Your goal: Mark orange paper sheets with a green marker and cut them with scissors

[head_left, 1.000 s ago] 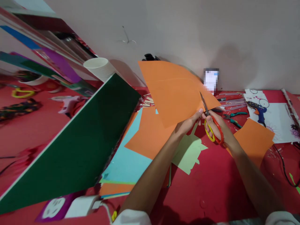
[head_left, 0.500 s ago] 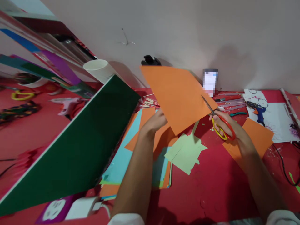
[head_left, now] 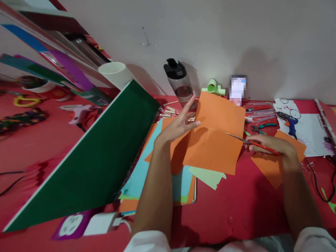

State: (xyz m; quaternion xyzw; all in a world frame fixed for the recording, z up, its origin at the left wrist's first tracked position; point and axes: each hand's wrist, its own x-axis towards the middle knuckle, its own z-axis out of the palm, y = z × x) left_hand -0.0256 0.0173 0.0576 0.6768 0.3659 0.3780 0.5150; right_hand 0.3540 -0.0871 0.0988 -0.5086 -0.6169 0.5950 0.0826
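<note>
Orange sheet (head_left: 215, 140) — between left hand (head_left: 175, 128) and right hand (head_left: 274, 143).

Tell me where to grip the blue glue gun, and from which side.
Grip the blue glue gun by its handle, probably from the near side: the handle points toward the camera, with the nozzle off to the left. The nearer right hand holds scissors.

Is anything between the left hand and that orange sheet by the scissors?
Nothing visible stands between the left hand and the orange sheet, whose left edge it overlaps in this view. The scissors in the right hand cross only the sheet's right side.
</note>
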